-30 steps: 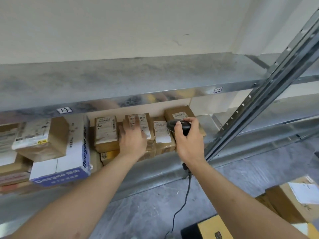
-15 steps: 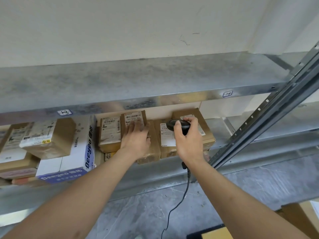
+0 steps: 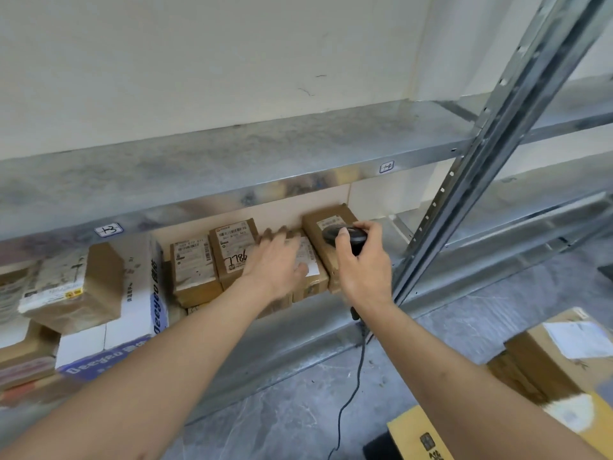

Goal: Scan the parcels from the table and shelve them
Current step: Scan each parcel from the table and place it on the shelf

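While right hand (image 3: 360, 265) grips scanner (image 3: 345, 234) | left hand (image 3: 277, 260) flat, fingers straight, on parcel (image 3: 306, 260)

L hand (image 3: 278, 260) blurred, hides parcel label (image 3: 310, 257), scanner cable (image 3: 345, 410) cut off

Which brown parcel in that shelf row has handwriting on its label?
The second small brown cardboard parcel from the left, just left of the left hand; only its white label carries black marker digits.

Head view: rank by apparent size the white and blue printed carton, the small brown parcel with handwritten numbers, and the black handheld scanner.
1. White and blue printed carton, though it sits nearer the camera.
2. Small brown parcel with handwritten numbers.
3. Black handheld scanner, partly hidden by the right hand.
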Demonstrator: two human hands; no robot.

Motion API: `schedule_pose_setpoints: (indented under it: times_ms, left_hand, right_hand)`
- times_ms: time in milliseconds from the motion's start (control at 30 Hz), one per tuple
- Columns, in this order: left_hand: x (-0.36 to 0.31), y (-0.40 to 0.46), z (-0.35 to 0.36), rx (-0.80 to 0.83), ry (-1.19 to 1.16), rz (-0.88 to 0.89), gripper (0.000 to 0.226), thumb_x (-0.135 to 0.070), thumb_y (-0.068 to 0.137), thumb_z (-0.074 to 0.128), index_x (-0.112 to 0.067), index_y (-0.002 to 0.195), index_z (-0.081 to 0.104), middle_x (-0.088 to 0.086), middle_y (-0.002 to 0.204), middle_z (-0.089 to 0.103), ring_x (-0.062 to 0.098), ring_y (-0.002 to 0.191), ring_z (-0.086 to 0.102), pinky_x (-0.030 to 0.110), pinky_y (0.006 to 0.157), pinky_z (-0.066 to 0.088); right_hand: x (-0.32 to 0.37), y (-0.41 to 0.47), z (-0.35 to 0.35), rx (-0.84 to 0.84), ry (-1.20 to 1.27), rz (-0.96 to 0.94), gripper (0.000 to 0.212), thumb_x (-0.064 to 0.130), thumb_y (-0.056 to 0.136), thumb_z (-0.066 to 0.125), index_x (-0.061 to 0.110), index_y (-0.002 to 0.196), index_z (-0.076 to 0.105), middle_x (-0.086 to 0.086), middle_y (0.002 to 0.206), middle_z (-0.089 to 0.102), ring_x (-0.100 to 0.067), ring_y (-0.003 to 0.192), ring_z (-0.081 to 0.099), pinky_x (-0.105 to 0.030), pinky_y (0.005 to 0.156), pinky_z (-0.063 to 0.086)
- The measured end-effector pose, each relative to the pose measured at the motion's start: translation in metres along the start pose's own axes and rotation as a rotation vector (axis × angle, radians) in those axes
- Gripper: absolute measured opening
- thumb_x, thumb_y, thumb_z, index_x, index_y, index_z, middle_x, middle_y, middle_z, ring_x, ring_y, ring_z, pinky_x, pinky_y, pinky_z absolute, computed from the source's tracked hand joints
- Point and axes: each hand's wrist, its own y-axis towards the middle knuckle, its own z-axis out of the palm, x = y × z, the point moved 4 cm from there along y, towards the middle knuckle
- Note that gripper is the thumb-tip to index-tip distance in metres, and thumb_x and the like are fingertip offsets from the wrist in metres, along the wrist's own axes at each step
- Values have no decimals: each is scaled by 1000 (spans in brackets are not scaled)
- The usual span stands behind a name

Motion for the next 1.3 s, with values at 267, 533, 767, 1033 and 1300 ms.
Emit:
schedule_pose_setpoints:
  times_ms: [267, 533, 767, 1033, 1300]
  left_hand:
    - [-86, -15, -19, -76, 17, 288, 61, -54, 102, 49, -22, 154, 45, 9, 160, 44, 34, 147, 39, 50, 123, 32]
    - [-203, -48, -25, -116, 16, 500, 61, -54, 101, 52, -20, 151, 47, 10, 155, 47, 34, 144, 42, 50, 119, 36]
    - [-311, -79, -11, -110, 14, 608, 62, -54, 98, 54, -22, 151, 47, 6, 148, 52, 31, 135, 48, 47, 114, 42]
    - [-408, -97, 15, -32, -41, 678, 64, -55, 99, 54, -19, 151, 46, 6, 150, 50, 31, 138, 47, 47, 112, 43]
    - [-470, -75, 60, 88, -26, 718, 60, -56, 97, 57, -20, 144, 51, 3, 147, 50, 30, 136, 48, 45, 108, 45]
  right_hand:
    - [-9, -47, -73, -243, 36, 55, 20, 48, 105, 51, 36, 119, 46, 18, 94, 61, -3, 84, 60, -34, 77, 45]
    - [-43, -88, -172, -406, 60, 127, 25, 53, 105, 47, 34, 121, 45, 6, 96, 67, -16, 84, 65, -37, 69, 47]
    - [-86, -121, -263, -506, 35, 192, 25, 56, 102, 46, 37, 118, 45, 8, 98, 68, -18, 90, 66, -43, 81, 53]
    - [-144, -148, -342, -578, 45, 283, 25, 53, 103, 47, 35, 121, 46, 13, 102, 66, -9, 90, 63, -35, 71, 43]
    - [-196, -138, -388, -689, 26, 412, 22, 51, 104, 47, 35, 118, 46, 12, 97, 68, -12, 88, 65, -33, 70, 44]
